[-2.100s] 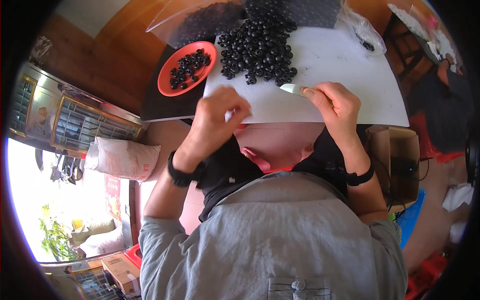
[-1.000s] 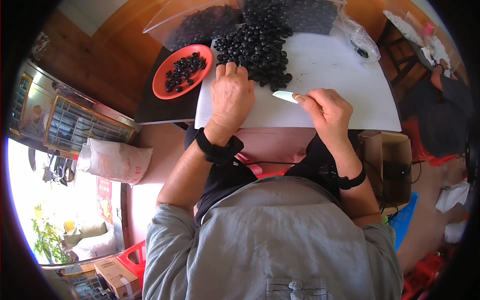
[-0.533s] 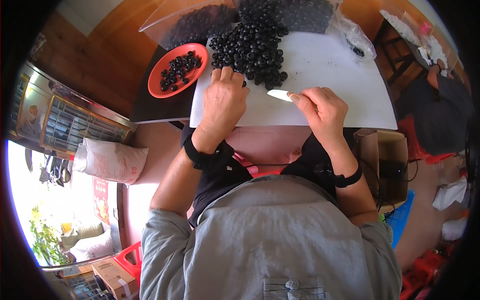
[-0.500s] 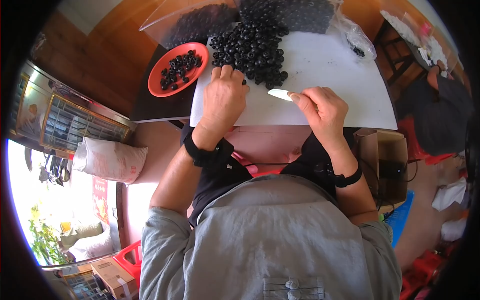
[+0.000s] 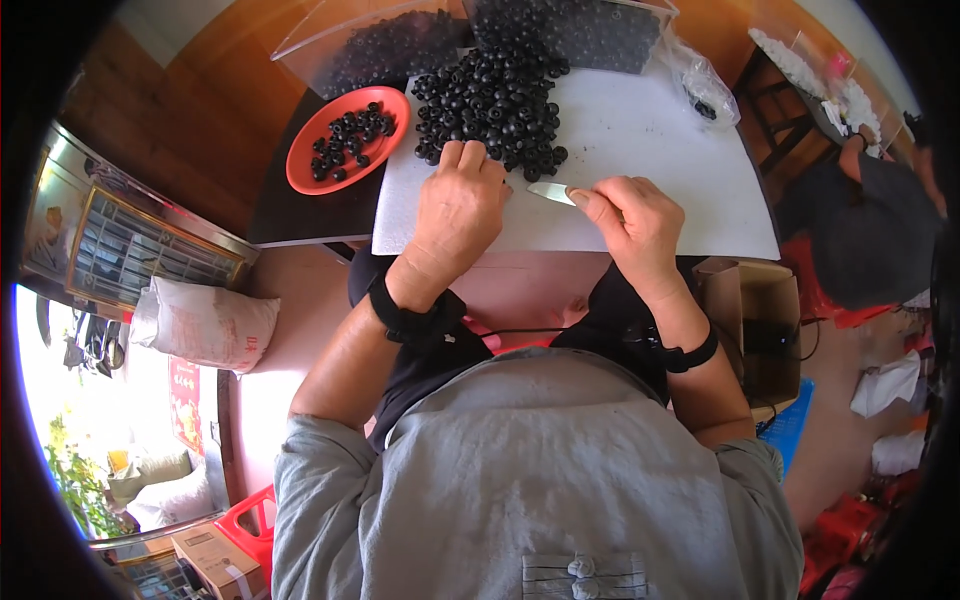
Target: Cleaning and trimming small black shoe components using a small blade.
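My left hand (image 5: 462,205) is closed in a pinch at the near edge of a heap of small black round pieces with holes (image 5: 490,105). Its fingers hide what they hold; half a second ago a small black round piece showed at the fingertips. In my right hand (image 5: 637,222) is a small knife (image 5: 550,191), gripped with the thumb along it. The short, shiny blade points left, its tip just short of my left fingertips. The heap lies on a white board (image 5: 655,165). Left of it, an orange oval dish (image 5: 303,160) holds several more black pieces.
Clear bins (image 5: 300,45) full of black pieces stand behind the heap. A plastic bag (image 5: 706,90) rests at the board's far right. An opened cardboard box (image 5: 720,315) stands below the right edge. Another person (image 5: 865,235) sits at the far right beside a table.
My left hand has shifted slightly right and down, and the knife's tip is now closer to its fingertips. The black piece at those fingertips has gone out of sight. The whole view has shifted slightly.
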`<state>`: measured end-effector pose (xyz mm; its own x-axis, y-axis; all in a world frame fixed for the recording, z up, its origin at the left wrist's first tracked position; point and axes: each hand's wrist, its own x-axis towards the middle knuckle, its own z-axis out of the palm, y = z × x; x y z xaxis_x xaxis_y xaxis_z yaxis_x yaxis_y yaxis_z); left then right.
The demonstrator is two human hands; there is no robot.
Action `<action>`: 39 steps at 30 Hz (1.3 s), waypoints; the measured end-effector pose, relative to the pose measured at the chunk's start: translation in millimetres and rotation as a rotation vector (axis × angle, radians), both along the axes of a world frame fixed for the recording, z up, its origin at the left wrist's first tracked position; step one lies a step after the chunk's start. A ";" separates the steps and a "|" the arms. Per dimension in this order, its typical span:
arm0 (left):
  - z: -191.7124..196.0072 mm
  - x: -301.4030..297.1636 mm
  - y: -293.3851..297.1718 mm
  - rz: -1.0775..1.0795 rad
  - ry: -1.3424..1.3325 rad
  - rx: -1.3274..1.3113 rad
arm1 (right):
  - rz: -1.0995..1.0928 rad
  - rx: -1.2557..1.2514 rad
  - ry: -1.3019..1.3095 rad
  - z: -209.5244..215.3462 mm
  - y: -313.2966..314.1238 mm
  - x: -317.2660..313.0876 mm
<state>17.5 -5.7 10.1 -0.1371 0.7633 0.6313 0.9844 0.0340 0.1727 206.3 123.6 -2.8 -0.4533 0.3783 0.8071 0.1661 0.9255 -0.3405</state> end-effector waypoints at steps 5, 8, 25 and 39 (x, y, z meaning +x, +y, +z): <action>-6.9 -12.2 5.5 -0.049 0.032 0.005 | -0.006 0.037 -0.035 -0.4 0.8 -1.1; -12.7 -17.3 3.2 -0.020 0.123 -0.015 | -0.023 0.149 -0.054 2.8 -1.1 -0.6; 24.5 -38.6 -25.5 -0.204 -0.435 0.052 | -0.202 0.394 -0.332 45.1 33.4 5.9; 8.7 -61.2 -34.9 -0.383 -0.838 -0.052 | 0.491 0.065 0.091 99.9 -54.0 -6.4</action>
<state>-43.7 -40.7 18.8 -0.2665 0.8756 0.4029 0.4837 -0.2401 0.8416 199.9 69.6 97.1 -0.4919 0.0861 0.8664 -0.3218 0.9067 -0.2728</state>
